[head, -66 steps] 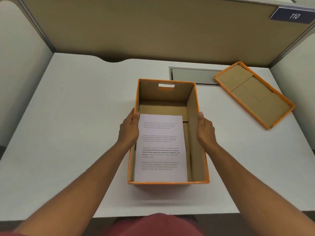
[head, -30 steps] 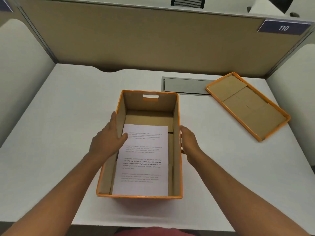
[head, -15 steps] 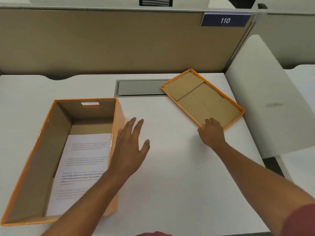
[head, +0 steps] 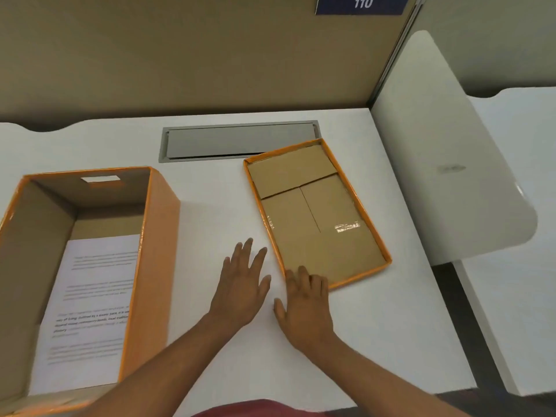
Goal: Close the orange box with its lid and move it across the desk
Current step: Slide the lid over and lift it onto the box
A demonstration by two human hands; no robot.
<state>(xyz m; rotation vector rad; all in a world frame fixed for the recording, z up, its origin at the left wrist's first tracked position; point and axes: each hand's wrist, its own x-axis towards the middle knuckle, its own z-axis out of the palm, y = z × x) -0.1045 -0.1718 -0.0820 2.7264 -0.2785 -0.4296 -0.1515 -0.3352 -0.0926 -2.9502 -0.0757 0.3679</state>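
Note:
The orange box [head: 153, 266] stands open at the left of the white desk, with a printed sheet of paper [head: 90, 311] lying flat on its bottom. Its lid [head: 316, 212] lies upside down to the right, brown inside up, orange rim around it. My right hand [head: 304, 308] rests with its fingertips on the lid's near left corner; whether it grips the rim I cannot make out. My left hand [head: 243, 284] hovers flat, fingers spread, just left of that corner and apart from the lid, holding nothing.
A grey cable hatch [head: 237, 141] is set into the desk behind the lid. A tan partition [head: 180, 55] closes the back, and a white divider panel [head: 445, 164] bounds the desk's right side. Bare desk [head: 210, 212] lies between box and lid.
Both hands left the box sides and went right to the lid. The lid has turned and slid nearer under my right hand. My view swung to the right.

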